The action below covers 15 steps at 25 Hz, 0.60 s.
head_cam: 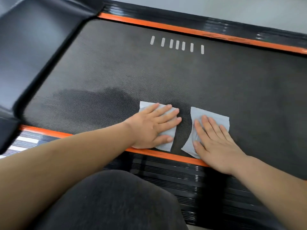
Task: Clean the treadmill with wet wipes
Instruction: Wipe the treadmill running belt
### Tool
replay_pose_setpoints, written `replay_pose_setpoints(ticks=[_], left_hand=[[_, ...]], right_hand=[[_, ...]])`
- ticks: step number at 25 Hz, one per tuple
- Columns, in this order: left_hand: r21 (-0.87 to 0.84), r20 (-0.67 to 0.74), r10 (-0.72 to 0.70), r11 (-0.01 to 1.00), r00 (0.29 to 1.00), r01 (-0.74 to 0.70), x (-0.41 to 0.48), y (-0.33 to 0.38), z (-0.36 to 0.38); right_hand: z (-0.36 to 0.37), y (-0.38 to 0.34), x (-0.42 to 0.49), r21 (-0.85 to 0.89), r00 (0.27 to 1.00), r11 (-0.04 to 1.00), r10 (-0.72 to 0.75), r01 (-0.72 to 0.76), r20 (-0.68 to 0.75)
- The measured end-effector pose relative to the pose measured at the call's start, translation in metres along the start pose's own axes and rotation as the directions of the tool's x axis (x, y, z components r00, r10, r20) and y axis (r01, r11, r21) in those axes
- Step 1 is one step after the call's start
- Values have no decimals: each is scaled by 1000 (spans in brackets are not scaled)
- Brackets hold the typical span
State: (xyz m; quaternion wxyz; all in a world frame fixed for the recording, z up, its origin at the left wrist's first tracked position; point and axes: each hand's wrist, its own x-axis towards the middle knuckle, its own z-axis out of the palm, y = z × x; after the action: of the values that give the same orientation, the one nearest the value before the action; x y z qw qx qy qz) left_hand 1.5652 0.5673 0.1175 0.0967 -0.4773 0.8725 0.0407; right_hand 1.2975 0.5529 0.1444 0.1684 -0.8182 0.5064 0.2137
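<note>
**Position of task items.** The black textured treadmill belt carries two wipes near its near edge, roughly mid-length in view. The left hand lies flat with fingers straight and slightly spread, pressing the pale grey left wet wipe onto the belt. The right hand is likewise flat with straight fingers, pressing the pale grey right wet wipe. Neither hand grips anything. The two wipes are apart, with a narrow band of bare belt between them.

**Edges.** The heels of both hands reach the near orange trim strip, and the near corner of the right wet wipe touches it. Beyond that strip runs the near ribbed black side rail. The far edge is bounded by the far orange trim strip and the far ribbed black side rail, with grey floor past it.

**Open room.** Bare belt extends from the fingertips to the far edge and toward the right end of the view. A darker damp patch lies on the belt just left of the left hand.

**Surroundings and obstructions.** A row of white dash marks is printed near the far edge — flat, no obstruction. The glossy black motor cover closes off the left end of the belt. A knee in dark grey fabric sits before the near side rail.
</note>
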Motion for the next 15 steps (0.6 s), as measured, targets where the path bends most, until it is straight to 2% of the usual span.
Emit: replay_pose_setpoints(ticks=[2, 4, 6, 7, 8, 10, 12, 13, 15], left_hand=[[-38, -34, -149, 988, 988, 148, -16, -22, 7], [-116, -47, -383, 920, 923, 375, -41, -51, 16], [-163, -38, -546, 830, 837, 534, -58, -62, 21], [-169, -42, -571, 813, 820, 558, -59, -59, 21], [-168, -49, -550, 828, 834, 535, -56, -52, 21], [-150, -74, -395, 912, 916, 382, -49, -41, 21], [-126, -54, -260, 959, 964, 252, -48, -45, 19], [-138, -38, -260, 958, 965, 253, -47, -52, 17], [-171, -38, -414, 899, 909, 402, -43, -57, 14]], right_hand=[[2, -13, 9, 74, 989, 987, 146, -145, -19], [-3, -38, 20, 92, 978, 974, 211, -209, -9], [-6, -65, 27, 48, 998, 997, 66, -65, -17], [-7, -76, 29, 27, 998, 998, -64, 64, -26], [-8, -85, 31, 9, 983, 983, -183, 183, -34], [-9, -87, 34, -15, 952, 953, -302, 302, -43], [-12, -71, 37, 4, 974, 975, -222, 222, -46], [-14, -59, 38, 32, 992, 992, -121, 122, -36], [-15, -35, 39, 111, 991, 986, 130, -128, -18]])
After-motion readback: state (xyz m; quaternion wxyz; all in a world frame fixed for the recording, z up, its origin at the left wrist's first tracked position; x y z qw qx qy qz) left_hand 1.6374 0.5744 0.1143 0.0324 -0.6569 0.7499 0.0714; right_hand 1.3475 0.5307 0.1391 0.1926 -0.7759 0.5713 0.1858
